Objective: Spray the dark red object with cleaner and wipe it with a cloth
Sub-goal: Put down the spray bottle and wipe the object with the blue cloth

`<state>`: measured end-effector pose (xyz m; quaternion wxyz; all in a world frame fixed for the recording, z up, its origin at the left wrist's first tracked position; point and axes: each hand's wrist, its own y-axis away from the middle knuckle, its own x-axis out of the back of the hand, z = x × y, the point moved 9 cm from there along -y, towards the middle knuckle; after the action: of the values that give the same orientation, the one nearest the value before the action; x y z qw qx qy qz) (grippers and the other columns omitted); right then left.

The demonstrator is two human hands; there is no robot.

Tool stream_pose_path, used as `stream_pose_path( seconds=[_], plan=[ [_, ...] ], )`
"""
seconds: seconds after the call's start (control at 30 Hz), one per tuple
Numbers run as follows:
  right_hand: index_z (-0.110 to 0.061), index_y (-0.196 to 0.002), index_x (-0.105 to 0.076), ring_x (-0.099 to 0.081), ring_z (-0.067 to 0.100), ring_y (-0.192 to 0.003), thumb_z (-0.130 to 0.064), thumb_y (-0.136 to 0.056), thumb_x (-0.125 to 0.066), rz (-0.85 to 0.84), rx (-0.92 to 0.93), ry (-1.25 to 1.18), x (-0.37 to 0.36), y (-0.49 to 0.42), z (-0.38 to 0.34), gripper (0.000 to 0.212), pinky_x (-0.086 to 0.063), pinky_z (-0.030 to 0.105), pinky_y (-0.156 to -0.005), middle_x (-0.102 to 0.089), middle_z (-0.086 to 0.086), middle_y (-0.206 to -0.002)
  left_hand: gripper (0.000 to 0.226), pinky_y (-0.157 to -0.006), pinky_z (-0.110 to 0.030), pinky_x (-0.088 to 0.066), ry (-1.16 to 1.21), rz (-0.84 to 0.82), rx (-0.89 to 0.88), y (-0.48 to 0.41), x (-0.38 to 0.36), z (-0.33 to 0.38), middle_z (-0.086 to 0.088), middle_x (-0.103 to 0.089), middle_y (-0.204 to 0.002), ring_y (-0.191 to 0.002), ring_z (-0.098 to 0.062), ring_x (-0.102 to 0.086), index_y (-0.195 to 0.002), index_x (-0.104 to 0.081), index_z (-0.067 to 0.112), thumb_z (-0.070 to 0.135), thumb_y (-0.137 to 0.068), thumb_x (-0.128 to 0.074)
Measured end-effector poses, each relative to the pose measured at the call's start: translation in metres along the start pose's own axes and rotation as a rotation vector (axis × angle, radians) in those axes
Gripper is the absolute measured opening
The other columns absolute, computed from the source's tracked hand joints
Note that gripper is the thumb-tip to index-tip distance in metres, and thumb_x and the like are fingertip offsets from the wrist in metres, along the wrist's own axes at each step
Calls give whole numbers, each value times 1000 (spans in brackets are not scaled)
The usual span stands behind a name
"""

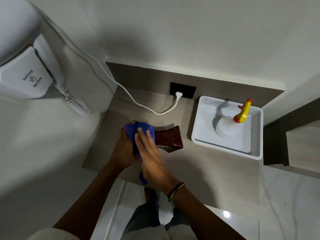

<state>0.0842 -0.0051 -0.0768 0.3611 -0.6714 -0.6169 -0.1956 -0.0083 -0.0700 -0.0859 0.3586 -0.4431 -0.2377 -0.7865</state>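
A dark red glittery object lies on its side on the grey counter, its flared end pointing right. A blue cloth covers its left part. My left hand grips the object's left end from the left side. My right hand presses flat on the blue cloth over the object, and a tail of cloth hangs below the palm. The white spray bottle with a yellow and red trigger head stands in the white tray to the right.
A white wall-hung hair dryer with a coiled cord is on the left wall. Its white cable runs across the counter to a black socket. A wooden ledge is at far right. My legs and the tiled floor show below.
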Motion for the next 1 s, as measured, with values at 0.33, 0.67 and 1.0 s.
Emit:
stream_pose_path(
  seconds=[0.33, 0.67, 1.0],
  plan=[
    [-15, -166, -23, -45, 28, -148, 17, -97, -50, 86, -720, -400, 65, 52, 159, 81, -40, 40, -123, -37, 9, -166, 97, -108, -51, -50, 380, 87, 298, -2, 13, -35, -10, -56, -140, -132, -28, -53, -146, -49, 15, 27, -63, -98],
    [-14, -156, -48, -65, 29, -130, 12, -102, -47, 61, -852, -707, 59, 23, 159, 60, -52, 52, -114, -63, 7, -145, 131, -110, -48, -53, 607, -137, 500, -11, -2, -52, 3, -58, -151, -137, -21, -58, -161, -24, 44, 76, -55, -93],
    [-11, -164, -31, -50, 31, -145, 11, -100, -50, -19, -789, -502, 55, 14, 153, 70, -42, 51, -123, -46, 13, -161, 118, -117, -50, -39, 221, 115, 255, -10, 14, -34, -13, -42, -158, -143, -22, -38, -161, -27, 11, 19, -66, -97]
  ],
)
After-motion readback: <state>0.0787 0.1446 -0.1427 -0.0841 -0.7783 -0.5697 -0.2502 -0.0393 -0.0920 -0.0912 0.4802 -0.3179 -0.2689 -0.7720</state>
